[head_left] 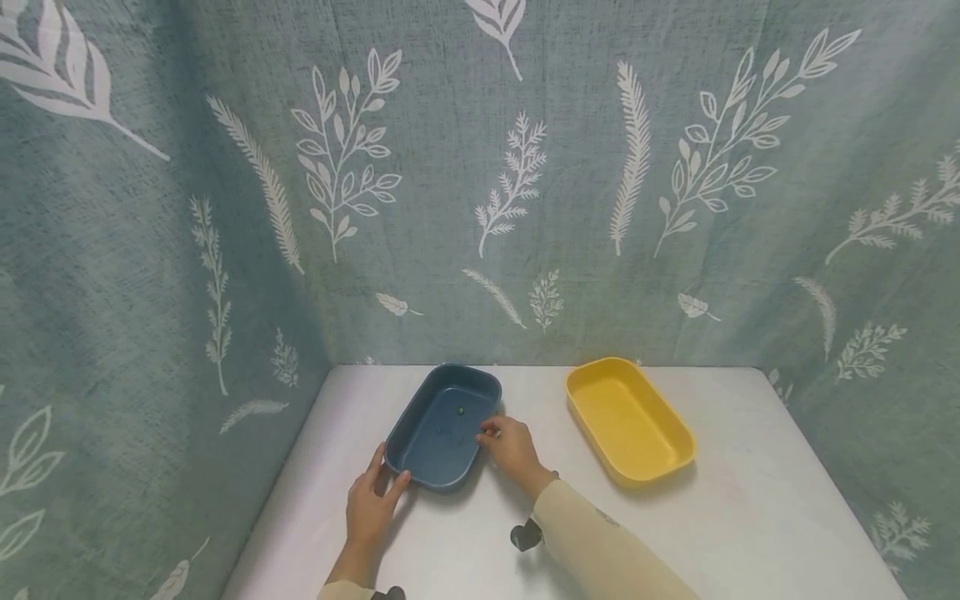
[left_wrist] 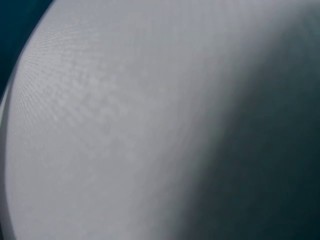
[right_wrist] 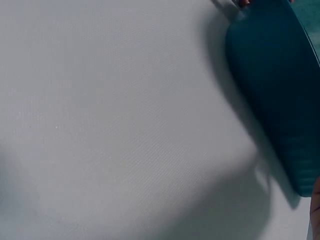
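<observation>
A dark blue tray point(head_left: 442, 450) with rounded corners stands at the left of the table, with a tiny green object point(head_left: 461, 411) on its floor. My left hand point(head_left: 369, 507) holds the tray's near left corner, fingers along the left side and thumb at the near rim. At the right rim is my right hand point(head_left: 512, 446), thumb and fingertips drawn together; whether they pinch something small is too fine to tell. The right wrist view shows the outer wall of the blue tray point(right_wrist: 275, 95) and a sliver of hand at the edge. No fingers show in the left wrist view.
A yellow tray point(head_left: 630, 421) stands on the right side of the white table point(head_left: 750, 517). Teal cloth point(head_left: 555, 200) with white leaf prints hangs behind the table and along both sides.
</observation>
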